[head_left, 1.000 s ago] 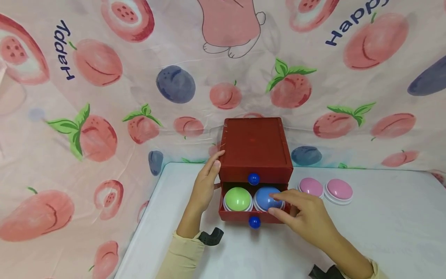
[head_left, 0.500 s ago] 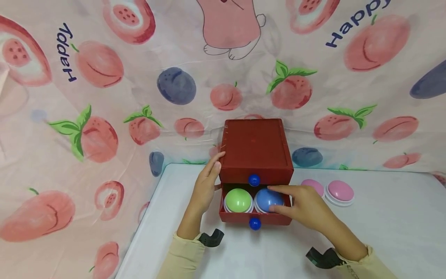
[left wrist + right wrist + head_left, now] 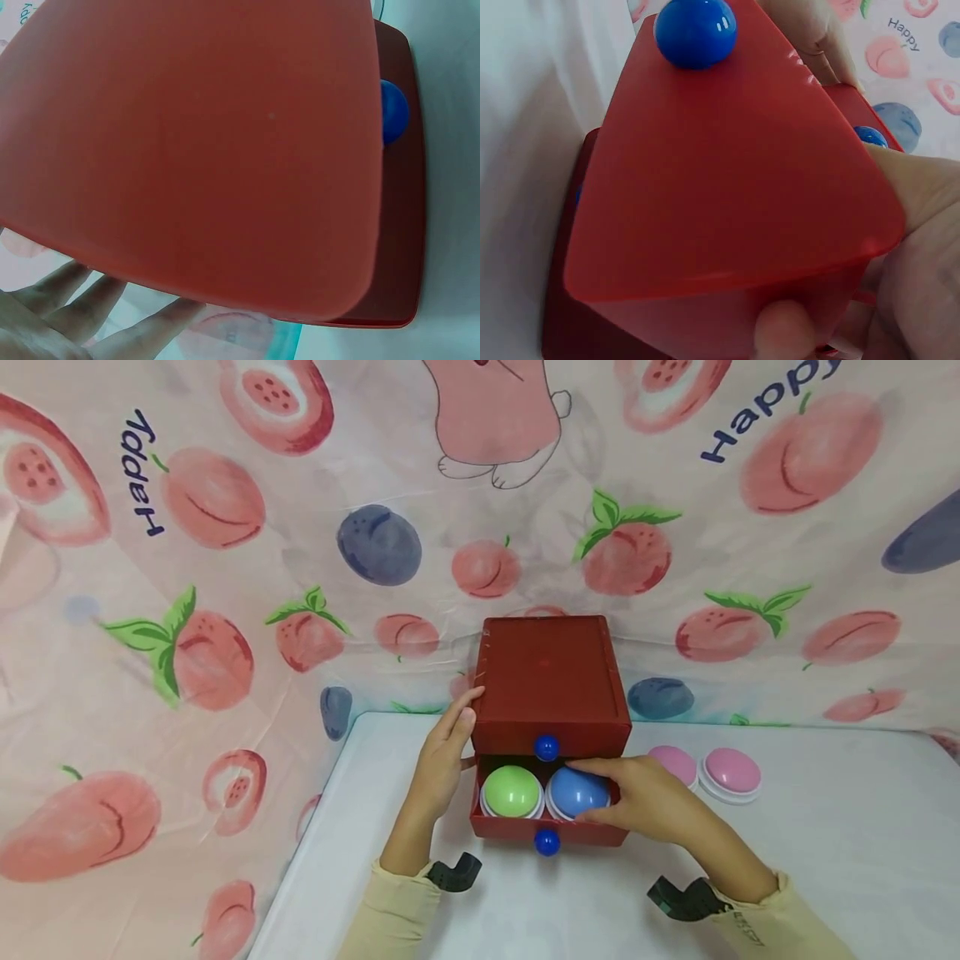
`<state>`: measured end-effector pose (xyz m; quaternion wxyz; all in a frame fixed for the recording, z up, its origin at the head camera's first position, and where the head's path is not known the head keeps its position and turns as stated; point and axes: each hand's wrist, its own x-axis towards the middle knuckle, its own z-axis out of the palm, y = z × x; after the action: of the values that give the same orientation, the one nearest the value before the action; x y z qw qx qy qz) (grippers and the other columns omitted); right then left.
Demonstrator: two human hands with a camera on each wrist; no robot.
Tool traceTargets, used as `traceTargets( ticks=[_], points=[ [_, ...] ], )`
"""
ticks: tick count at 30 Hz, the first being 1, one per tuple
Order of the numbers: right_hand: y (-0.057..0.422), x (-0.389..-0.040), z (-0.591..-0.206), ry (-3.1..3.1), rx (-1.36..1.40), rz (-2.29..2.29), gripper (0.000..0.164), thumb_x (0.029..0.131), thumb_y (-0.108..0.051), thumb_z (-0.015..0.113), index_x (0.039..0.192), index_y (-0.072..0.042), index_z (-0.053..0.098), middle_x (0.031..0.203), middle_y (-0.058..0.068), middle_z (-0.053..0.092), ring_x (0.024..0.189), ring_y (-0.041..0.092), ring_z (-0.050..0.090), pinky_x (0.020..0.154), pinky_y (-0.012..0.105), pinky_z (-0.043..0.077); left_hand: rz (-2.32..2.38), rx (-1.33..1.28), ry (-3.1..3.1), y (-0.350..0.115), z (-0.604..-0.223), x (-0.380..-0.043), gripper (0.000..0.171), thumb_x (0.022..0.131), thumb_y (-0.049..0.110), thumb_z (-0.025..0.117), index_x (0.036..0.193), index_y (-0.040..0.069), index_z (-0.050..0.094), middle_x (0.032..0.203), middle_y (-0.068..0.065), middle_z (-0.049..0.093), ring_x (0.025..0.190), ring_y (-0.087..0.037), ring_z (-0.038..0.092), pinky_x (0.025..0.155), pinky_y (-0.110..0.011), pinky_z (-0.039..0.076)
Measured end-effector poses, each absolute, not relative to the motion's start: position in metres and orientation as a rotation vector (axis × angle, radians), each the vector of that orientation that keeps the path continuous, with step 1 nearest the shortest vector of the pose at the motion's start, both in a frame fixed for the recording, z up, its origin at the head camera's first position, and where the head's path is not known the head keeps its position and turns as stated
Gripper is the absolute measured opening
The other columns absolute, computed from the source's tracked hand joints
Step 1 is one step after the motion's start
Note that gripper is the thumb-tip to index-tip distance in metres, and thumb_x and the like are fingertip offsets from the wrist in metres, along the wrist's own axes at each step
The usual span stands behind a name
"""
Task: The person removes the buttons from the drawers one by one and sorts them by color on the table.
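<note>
One dark red, plastic-looking drawer box stands on the white table, at its back edge, and from here I count two glossy round blue knobs on its front: an upper knob and a lower knob. The lower drawer juts out from the box toward the person, and two domed round pieces on white bases sit in it side by side, one lime-green dome on the left and one blue dome on the right. The right hand reaches in from the right side of the box and pinches the blue dome, fingers at its far edge and thumb at its near edge. The left hand rests along the left side of the box, its fingers extended against the wall. To the right of the box, on the table, lie two more domes, both pink: the nearer pink dome, partly hidden behind the right hand, and the farther pink dome just beside it. Two beige sleeves and two black curved wrist pieces show in front of the box, and behind it hangs one pale pink fruit-printed cloth.
</note>
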<state>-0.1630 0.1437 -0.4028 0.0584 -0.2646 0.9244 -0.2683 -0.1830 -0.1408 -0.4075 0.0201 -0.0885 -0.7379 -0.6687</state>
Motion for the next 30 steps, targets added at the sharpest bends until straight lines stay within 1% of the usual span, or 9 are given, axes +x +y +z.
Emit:
traceTargets(
  ticks=[7, 13, 19, 25, 30],
  points=[
    [0.1418, -0.1636, -0.4021, 2.786, -0.765, -0.795, 0.062, 0.078, -0.035, 0.09, 0.133, -0.018, 0.068, 0.121, 0.01, 0.072, 0.109, 0.033, 0.068, 0.087, 0.052, 0.06, -2.068, -0.286, -2.294, -0.1404, -0.4084, -0.1834, 0.043, 0.107, 0.05, 0.045, 0.149, 0.04, 0.048, 0.157, -0.001, 0.044, 0.142, -0.033, 0.045, 0.098, -0.07, 0.049],
    [0.1396, -0.1642, -0.4048, 2.788, -0.753, -0.795, 0.061, 0.077, -0.032, 0.09, 0.132, -0.02, 0.068, 0.122, 0.009, 0.072, 0.11, 0.035, 0.067, 0.088, 0.056, 0.059, -2.065, -0.276, -2.29, -0.1407, -0.4078, -0.1829, 0.044, 0.107, 0.05, 0.045, 0.149, 0.04, 0.048, 0.157, -0.002, 0.044, 0.142, -0.033, 0.045, 0.097, -0.071, 0.049],
    [0.1388, -0.1635, -0.4065, 2.788, -0.726, -0.754, 0.061, 0.076, -0.033, 0.091, 0.131, -0.024, 0.067, 0.12, 0.006, 0.072, 0.11, 0.033, 0.067, 0.086, 0.056, 0.059, -2.059, -0.279, -2.306, -0.1411, -0.4094, -0.1825, 0.043, 0.106, 0.051, 0.045, 0.149, 0.042, 0.047, 0.157, -0.001, 0.044, 0.142, -0.033, 0.044, 0.098, -0.071, 0.048],
    [0.1365, -0.1629, -0.4047, 2.795, -0.692, -0.713, 0.065, 0.074, -0.035, 0.092, 0.132, -0.022, 0.066, 0.12, 0.007, 0.072, 0.109, 0.034, 0.066, 0.083, 0.057, 0.06, -2.05, -0.284, -2.307, -0.142, -0.4093, -0.1833, 0.044, 0.106, 0.052, 0.045, 0.149, 0.042, 0.047, 0.157, -0.001, 0.044, 0.142, -0.032, 0.045, 0.097, -0.07, 0.049],
    [0.1365, -0.1625, -0.404, 2.816, -0.706, -0.713, 0.063, 0.074, -0.036, 0.092, 0.13, -0.021, 0.067, 0.117, 0.006, 0.073, 0.107, 0.032, 0.068, 0.084, 0.056, 0.06, -2.054, -0.286, -2.301, -0.1413, -0.4082, -0.1821, 0.044, 0.107, 0.051, 0.044, 0.149, 0.041, 0.047, 0.157, -0.001, 0.043, 0.142, -0.033, 0.045, 0.098, -0.071, 0.048]
  ],
)
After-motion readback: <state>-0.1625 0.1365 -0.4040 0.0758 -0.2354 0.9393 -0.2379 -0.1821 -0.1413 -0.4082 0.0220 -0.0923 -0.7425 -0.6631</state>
